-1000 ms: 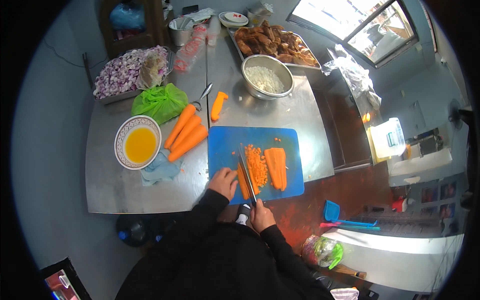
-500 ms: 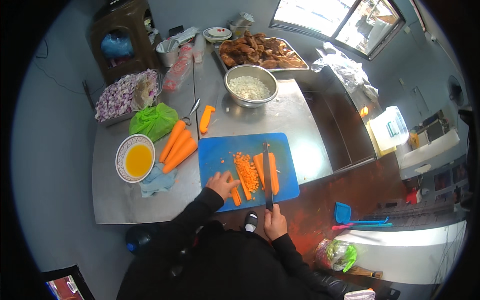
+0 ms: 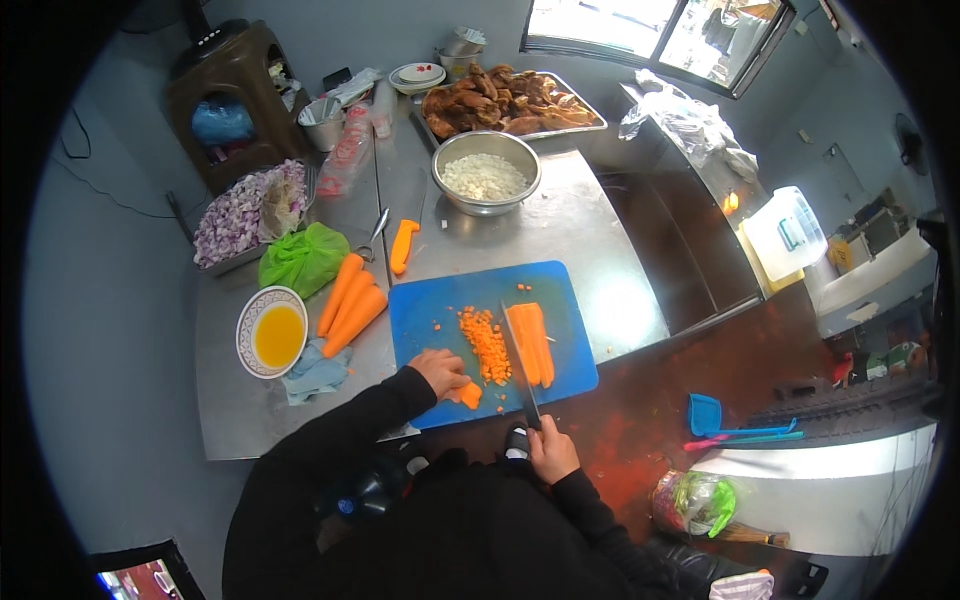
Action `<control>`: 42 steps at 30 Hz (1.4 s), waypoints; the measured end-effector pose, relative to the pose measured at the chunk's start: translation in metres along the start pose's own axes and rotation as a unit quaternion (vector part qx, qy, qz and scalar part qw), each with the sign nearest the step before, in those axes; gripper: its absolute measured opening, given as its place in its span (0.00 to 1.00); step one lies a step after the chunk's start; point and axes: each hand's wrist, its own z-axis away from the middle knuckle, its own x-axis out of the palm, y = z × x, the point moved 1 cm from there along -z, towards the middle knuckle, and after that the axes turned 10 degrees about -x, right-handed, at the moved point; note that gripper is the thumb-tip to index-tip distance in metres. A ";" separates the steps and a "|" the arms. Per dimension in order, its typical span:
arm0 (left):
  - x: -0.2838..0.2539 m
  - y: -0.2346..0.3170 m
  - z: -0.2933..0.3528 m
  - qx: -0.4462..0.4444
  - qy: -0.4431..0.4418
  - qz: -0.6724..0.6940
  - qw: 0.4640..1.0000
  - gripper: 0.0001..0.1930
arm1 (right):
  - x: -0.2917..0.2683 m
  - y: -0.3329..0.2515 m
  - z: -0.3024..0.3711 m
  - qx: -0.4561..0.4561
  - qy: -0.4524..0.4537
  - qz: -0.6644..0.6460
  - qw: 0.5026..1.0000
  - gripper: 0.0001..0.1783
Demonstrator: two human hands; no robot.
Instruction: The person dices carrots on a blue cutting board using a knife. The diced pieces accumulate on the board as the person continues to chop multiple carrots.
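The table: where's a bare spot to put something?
On the table, the biggest free patch lies between the steel bowl, the board and the right edge. A smaller one is at the near-left corner, below the cloth. It's crowded left of the board, with carrots, a patterned bowl and a green bag. The board is busy: diced carrot, knife, left hand.

We note browned meat pieces [image 3: 505,102] heaped on a metal tray [image 3: 574,130] near the window [image 3: 600,25]. At left we record chopped purple onion [image 3: 235,222] beside a green plastic bag [image 3: 303,260]. At right we log a clear plastic container [image 3: 785,235] and, lower, a blue dustpan [image 3: 704,415].
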 end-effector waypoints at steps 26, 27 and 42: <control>0.026 0.026 0.023 -0.246 0.169 0.119 0.947 0.11 | 0.029 0.000 -0.019 -0.040 -0.118 0.142 0.982 0.13; 0.026 0.028 0.026 -0.233 0.172 0.117 0.950 0.12 | 0.030 -0.002 -0.018 -0.033 -0.131 0.138 0.981 0.13; 0.045 0.050 0.029 -0.289 0.225 0.140 0.920 0.09 | 0.033 -0.022 -0.010 -0.050 -0.050 0.080 0.994 0.10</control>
